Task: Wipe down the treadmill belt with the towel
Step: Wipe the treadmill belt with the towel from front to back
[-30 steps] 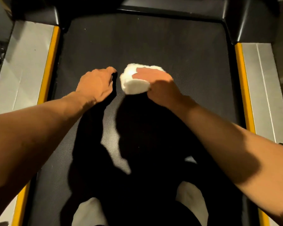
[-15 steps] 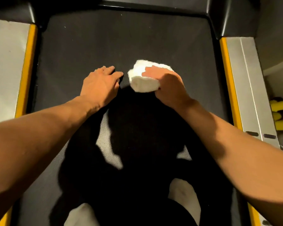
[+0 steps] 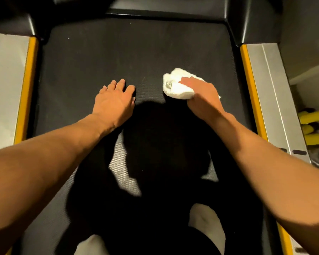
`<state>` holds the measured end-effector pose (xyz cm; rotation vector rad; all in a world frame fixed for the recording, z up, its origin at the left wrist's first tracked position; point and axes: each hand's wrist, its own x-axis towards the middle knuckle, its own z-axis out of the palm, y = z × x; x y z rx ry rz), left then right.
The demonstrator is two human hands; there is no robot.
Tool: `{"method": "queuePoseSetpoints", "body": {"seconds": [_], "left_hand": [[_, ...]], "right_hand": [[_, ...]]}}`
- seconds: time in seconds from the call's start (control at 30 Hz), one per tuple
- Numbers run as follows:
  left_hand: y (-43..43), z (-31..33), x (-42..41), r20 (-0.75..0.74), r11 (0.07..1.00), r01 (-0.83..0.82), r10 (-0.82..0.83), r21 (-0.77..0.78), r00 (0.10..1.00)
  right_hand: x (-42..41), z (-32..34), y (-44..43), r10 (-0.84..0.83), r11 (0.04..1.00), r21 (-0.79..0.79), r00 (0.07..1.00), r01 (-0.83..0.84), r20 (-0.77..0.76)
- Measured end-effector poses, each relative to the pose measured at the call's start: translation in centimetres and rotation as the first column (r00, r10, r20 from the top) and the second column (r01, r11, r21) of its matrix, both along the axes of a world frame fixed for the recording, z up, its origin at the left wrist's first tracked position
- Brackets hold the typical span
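A bunched white towel (image 3: 175, 87) lies on the black treadmill belt (image 3: 118, 52), right of centre. My right hand (image 3: 201, 96) grips the towel from above and behind, fingers curled round it, pressing it onto the belt. Left of the towel, my left hand (image 3: 114, 100) rests flat on the belt with its fingers spread, apart from the towel.
Silver side rails with yellow strips flank the belt, left (image 3: 6, 80) and right (image 3: 273, 85). A black motor cover (image 3: 173, 6) closes the far end. Yellow bars (image 3: 315, 115) lie at the far right. White-socked feet (image 3: 206, 223) rest on the near belt.
My right hand has slid the towel to the right across the belt, away from my left hand. The left hand has opened flat and stayed roughly in place.
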<state>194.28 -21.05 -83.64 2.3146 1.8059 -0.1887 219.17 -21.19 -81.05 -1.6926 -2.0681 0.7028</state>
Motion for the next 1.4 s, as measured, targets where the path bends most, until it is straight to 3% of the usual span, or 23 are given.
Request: {"method": "queuePoseSetpoints", "body": {"seconds": [0.07, 0.13, 0.2, 0.27, 0.33, 0.37, 0.5, 0.57, 0.6, 0.67, 0.7, 0.73, 0.83, 0.93, 0.97, 1.03, 1.1, 1.13, 1.2, 1.3, 1.4], "left_hand": [[0.1, 0.1, 0.3, 0.015, 1.0, 0.007, -0.007, -0.003, 1.0], [-0.1, 0.1, 0.6, 0.042, 1.0, 0.029, -0.03, 0.007, 0.999], [-0.4, -0.1, 0.9, 0.062, 0.999, 0.036, -0.036, 0.004, 0.997], [-0.7, -0.4, 1.0, 0.057, 1.0, 0.026, -0.026, -0.005, 0.998], [-0.7, -0.4, 1.2, 0.044, 1.0, 0.028, -0.027, -0.014, 0.999], [-0.6, -0.4, 1.2, 0.04, 0.999, 0.03, -0.029, -0.024, 0.999], [-0.1, 0.4, 1.8, 0.036, 0.998, 0.041, -0.04, -0.054, 0.999], [0.3, 1.0, 2.3, 0.057, 0.998, 0.06, -0.059, -0.012, 0.997], [0.5, 1.1, 2.5, 0.071, 0.997, 0.072, -0.073, 0.018, 0.995], [0.6, 1.0, 3.1, 0.102, 0.993, 0.107, -0.112, 0.05, 0.988], [0.5, 0.9, 3.5, 0.12, 0.992, 0.116, -0.121, 0.045, 0.985], [0.3, 0.7, 3.8, 0.137, 0.992, 0.119, -0.122, 0.032, 0.983], [-0.2, -0.1, 4.5, 0.148, 0.987, 0.157, -0.159, 0.02, 0.976], [-0.1, -0.1, 4.8, 0.136, 0.983, 0.182, -0.183, 0.016, 0.974], [0.1, 0.0, 5.1, 0.134, 0.984, 0.179, -0.179, 0.011, 0.975], [0.2, 0.2, 5.7, 0.129, 0.987, 0.162, -0.159, -0.008, 0.979], [-0.3, 0.1, 6.5, 0.108, 0.993, 0.114, -0.109, -0.041, 0.988], [-0.9, 0.1, 6.9, 0.084, 0.995, 0.085, -0.079, -0.061, 0.993], [-2.4, -0.1, 7.6, 0.028, 0.994, 0.042, -0.039, -0.098, 0.999], [-5.1, -0.2, 7.9, -0.037, 0.98, 0.009, -0.017, -0.198, 0.999], [-5.5, 0.5, 7.4, -0.027, 0.954, 0.003, -0.011, -0.299, 1.0]], "right_hand": [[0.5, -1.3, -1.1, 0.034, 0.999, -0.045, 0.977, -0.025, 0.21], [0.5, -3.3, -4.6, 0.109, 0.994, -0.025, 0.976, -0.106, 0.188], [-0.4, -3.6, -7.8, 0.181, 0.982, -0.059, 0.983, -0.179, 0.021], [-0.1, -3.6, -8.9, 0.082, 0.997, 0.001, 0.996, -0.082, 0.032], [0.9, -1.5, -6.5, -0.012, 0.993, 0.117, 0.99, -0.005, 0.139], [1.9, -0.9, -4.3, -0.069, 0.981, 0.19, 0.992, 0.049, 0.101], [4.6, -0.7, -0.3, -0.144, 0.989, 0.008, 0.933, 0.15, 0.328], [4.6, -2.8, -2.5, -0.049, 0.999, 0.022, 0.977, 0.045, 0.209], [3.8, -3.2, -4.0, -0.095, 0.995, -0.017, 0.991, 0.097, 0.094], [2.9, -3.6, -6.9, -0.079, 0.992, -0.101, 0.997, 0.078, 0.002], [3.1, -3.1, -7.7, -0.087, 0.992, -0.093, 0.996, 0.086, -0.002], [3.1, -2.0, -7.8, -0.046, 0.998, -0.037, 0.995, 0.05, 0.087], [4.6, -0.4, -3.9, -0.14, 0.986, 0.098, 0.989, 0.135, 0.044], [6.3, -0.4, -1.0, -0.174, 0.983, 0.099, 0.962, 0.156, 0.212], [6.4, -1.2, -1.3, -0.13, 0.99, 0.088, 0.969, 0.113, 0.208], [5.5, -2.5, -3.3, -0.158, 0.985, 0.082, 0.987, 0.154, 0.037], [4.3, -3.7, -6.0, -0.194, 0.981, -0.029, 0.975, 0.192, -0.105], [4.1, -4.0, -7.4, -0.224, 0.974, -0.066, 0.971, 0.218, -0.089], [4.4, -2.0, -8.2, -0.095, 0.994, 0.058, 0.994, 0.091, 0.062], [6.2, -0.4, -5.8, -0.24, 0.959, 0.152, 0.97, 0.241, -0.023], [7.3, -0.8, -4.4, -0.359, 0.931, 0.066, 0.933, 0.358, -0.002]]}}
